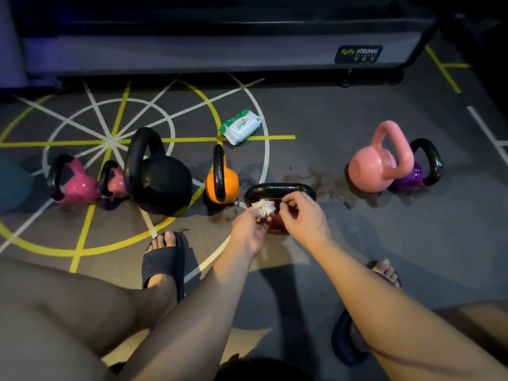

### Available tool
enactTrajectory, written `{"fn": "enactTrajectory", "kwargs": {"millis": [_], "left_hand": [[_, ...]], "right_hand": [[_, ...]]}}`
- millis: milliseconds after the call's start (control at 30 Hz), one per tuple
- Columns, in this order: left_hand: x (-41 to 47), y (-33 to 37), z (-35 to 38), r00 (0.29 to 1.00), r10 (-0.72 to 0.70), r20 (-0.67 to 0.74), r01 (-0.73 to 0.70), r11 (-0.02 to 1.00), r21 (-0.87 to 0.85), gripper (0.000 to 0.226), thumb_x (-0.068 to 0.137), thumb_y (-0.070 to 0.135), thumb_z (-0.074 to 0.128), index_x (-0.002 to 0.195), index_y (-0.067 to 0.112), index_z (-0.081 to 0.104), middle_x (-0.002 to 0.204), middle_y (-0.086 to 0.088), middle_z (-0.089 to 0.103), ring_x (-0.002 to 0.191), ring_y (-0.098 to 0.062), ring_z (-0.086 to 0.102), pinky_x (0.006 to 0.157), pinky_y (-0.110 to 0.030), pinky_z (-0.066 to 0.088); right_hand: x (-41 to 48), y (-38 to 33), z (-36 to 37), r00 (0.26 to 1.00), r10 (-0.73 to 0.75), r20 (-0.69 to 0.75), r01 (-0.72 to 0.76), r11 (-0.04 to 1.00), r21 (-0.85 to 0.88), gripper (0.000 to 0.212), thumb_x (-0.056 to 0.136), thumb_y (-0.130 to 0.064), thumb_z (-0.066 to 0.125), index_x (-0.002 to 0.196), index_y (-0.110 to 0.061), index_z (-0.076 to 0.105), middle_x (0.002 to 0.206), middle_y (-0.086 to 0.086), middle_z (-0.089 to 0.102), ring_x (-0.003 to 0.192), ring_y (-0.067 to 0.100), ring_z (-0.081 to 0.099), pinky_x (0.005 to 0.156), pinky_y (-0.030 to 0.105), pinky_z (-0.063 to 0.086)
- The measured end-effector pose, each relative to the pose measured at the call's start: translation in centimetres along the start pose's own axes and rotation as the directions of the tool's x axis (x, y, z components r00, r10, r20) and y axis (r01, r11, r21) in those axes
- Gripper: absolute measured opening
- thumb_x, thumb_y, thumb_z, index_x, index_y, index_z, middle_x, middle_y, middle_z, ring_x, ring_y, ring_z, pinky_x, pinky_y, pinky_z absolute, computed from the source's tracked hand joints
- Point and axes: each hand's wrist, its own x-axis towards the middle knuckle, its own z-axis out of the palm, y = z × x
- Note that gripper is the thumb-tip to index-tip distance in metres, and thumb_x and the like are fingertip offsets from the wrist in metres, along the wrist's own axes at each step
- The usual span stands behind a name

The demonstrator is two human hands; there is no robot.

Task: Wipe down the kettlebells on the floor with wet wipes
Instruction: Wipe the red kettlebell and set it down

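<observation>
Fingers of your left hand point(247, 229) and right hand point(305, 215) pinch a bunched wipe point(264, 207), right above the red kettlebell point(276, 228); its black handle point(280, 188) runs side to side just beyond, equally near both.

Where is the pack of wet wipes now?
In the head view, the pack of wet wipes lies on the floor, upper centre, just behind the orange kettlebell.

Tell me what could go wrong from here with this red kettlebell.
Slipping: wet patches darken the floor beside the red kettlebell, close to your open slides. The wipe in your left hand is bunched into a wad, so it may only smear; the wipe pack lies beyond the orange kettlebell.
</observation>
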Motion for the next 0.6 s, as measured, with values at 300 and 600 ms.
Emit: {"fn": "enactTrajectory", "kwargs": {"millis": [300,600], "left_hand": [[-1.6,3.5,-3.3,0.977,0.199,0.071,-0.200,0.763,0.615,0.018,0.091,0.020,0.074,0.101,0.007,0.068,0.103,-0.010,0.076,0.091,-0.020,0.069,0.078,-0.035,0.058],[-0.5,5.5,-4.9,0.884,0.446,0.136,-0.383,0.527,0.759,0.006,0.093,0.023,0.071,0.098,0.027,0.069,0.096,0.002,0.072,0.093,-0.017,0.069,0.092,-0.047,0.057]], "right_hand": [[-2.2,-2.5,3.7,0.902,0.256,0.347,-0.430,0.602,0.673,0.030,0.094,-0.016,0.069,0.122,-0.025,0.071,0.113,-0.006,0.074,0.107,0.014,0.069,0.087,0.028,0.057],[-2.1,-2.6,4.4,0.828,0.537,-0.160,-0.444,0.803,0.398,0.025,0.096,-0.026,0.063,0.118,-0.020,0.075,0.118,0.002,0.070,0.112,0.024,0.061,0.099,0.032,0.046]]}}
